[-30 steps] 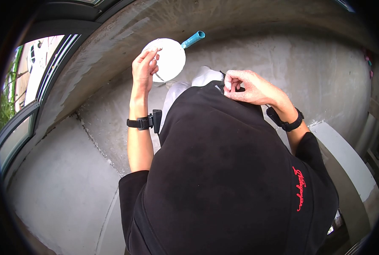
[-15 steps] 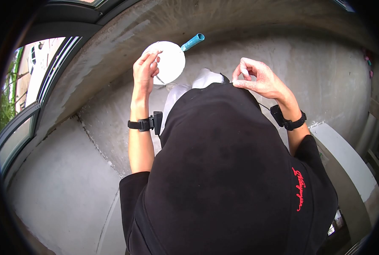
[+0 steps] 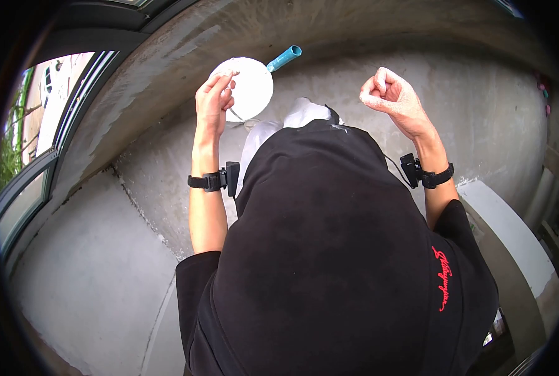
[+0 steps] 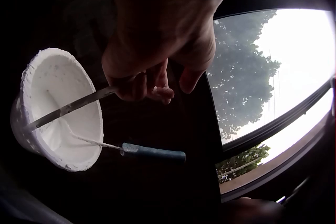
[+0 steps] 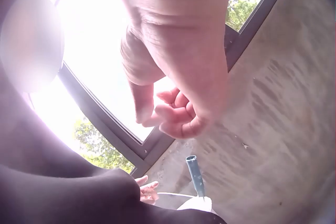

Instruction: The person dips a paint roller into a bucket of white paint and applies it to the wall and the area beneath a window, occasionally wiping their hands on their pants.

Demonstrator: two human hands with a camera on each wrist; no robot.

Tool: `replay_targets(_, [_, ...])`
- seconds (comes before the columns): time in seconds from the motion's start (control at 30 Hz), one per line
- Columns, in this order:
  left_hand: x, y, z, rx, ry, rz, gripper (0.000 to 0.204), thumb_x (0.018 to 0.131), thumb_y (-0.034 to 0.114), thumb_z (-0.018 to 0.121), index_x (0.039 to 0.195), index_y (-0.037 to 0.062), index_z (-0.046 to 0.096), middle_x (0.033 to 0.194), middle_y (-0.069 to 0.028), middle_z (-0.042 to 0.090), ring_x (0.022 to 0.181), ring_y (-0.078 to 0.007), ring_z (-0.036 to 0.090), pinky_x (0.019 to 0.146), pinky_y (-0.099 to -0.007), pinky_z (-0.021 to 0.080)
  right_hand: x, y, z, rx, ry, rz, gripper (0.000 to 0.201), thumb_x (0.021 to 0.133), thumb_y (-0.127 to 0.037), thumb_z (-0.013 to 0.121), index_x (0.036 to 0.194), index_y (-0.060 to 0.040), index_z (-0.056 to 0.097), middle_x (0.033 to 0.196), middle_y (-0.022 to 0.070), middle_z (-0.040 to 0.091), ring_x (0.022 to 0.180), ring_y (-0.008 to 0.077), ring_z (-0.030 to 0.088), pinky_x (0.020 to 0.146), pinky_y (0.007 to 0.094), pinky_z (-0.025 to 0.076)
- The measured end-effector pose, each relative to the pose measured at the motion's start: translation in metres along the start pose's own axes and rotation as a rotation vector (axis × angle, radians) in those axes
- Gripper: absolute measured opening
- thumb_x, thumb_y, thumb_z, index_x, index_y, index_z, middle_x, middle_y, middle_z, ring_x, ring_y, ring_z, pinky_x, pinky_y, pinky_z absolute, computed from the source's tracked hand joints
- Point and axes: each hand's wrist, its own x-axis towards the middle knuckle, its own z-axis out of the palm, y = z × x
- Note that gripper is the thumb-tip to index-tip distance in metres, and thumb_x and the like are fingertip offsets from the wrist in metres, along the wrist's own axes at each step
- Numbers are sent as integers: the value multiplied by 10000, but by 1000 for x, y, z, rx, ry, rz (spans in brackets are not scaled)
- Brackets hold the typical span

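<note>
I see a person from above in a loose black short-sleeved top (image 3: 329, 263) with a line of red cursive lettering (image 3: 443, 278) running down the right shoulder, and pale grey trousers (image 3: 263, 135) showing just past the hem. Each wrist carries a black strap with a small black camera block: one on the left forearm (image 3: 220, 178), one on the right (image 3: 424, 172), with a thin dark cable (image 3: 393, 164) trailing from the right one toward the top.
</note>
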Motion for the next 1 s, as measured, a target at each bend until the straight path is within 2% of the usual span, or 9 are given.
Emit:
replay_targets(0.1, [1, 0, -1, 7, -1, -8, 247, 910, 205, 650, 1027, -12, 669, 773, 27, 542, 515, -1, 308, 476, -193, 238, -1, -7, 3, -26, -96, 71, 323, 811, -16, 727, 858, -133, 429, 933, 35, 617, 833, 75, 564, 734, 226, 445])
replay_targets(0.17, [2, -1, -1, 7, 2, -9, 250, 909, 209, 652, 1028, -10, 670, 773, 29, 542, 515, 0, 306, 475, -192, 237, -3, -11, 11, -51, -179, 119, 323, 794, 3, 726, 876, -129, 442, 995, 40, 598, 900, 102, 572, 812, 255, 467])
replay_targets(0.2, [2, -1, -2, 8, 1, -9, 250, 909, 209, 652, 1028, -10, 670, 773, 29, 542, 515, 0, 306, 475, -192, 237, -4, -10, 13, -50, -179, 118, 323, 794, 3, 726, 876, -129, 442, 995, 40, 598, 900, 102, 572, 812, 255, 467])
replay_targets(0.3, [2, -2, -2, 11, -2, -12, 251, 909, 214, 653, 1026, -6, 672, 773, 30, 542, 515, 2, 307, 475, -192, 236, -5, -3, 15, -57, -317, 96, 338, 768, 24, 733, 899, -116, 454, 1063, 48, 562, 995, 152, 564, 962, 319, 451])
replay_targets(0.47, [3, -2, -2, 5, -7, -12, 244, 909, 212, 652, 1023, -3, 677, 771, 29, 547, 509, 2, 302, 476, -193, 237, -6, 4, 26, -76, -364, 68, 324, 777, 29, 720, 903, -110, 455, 1050, 43, 550, 1003, 146, 560, 969, 331, 443])
replay_targets(0.53, [3, -2, -2, 3, -8, -11, 245, 909, 211, 653, 1024, -3, 677, 772, 28, 548, 508, 1, 301, 476, -193, 237, -7, 0, 30, -73, -361, 100, 258, 792, -27, 720, 943, -84, 518, 1004, 28, 563, 1025, 148, 559, 1016, 338, 417])
replay_targets(0.67, [3, -2, -1, -1, -6, -11, 248, 908, 212, 654, 1030, -4, 677, 775, 26, 551, 506, 1, 302, 477, -193, 239, -8, 4, 30, -44, -373, 112, 252, 800, -30, 713, 971, -74, 533, 1005, 21, 555, 1019, 133, 554, 998, 321, 428])
replay_targets(1.0, [2, -1, -1, 1, -21, -11, 251, 907, 210, 656, 1028, -9, 674, 778, 22, 545, 517, 3, 310, 480, -191, 242, -8, 4, 32, -12, -347, 152, 244, 811, 7, 699, 893, -85, 489, 1013, 26, 553, 1013, 128, 554, 955, 295, 459])
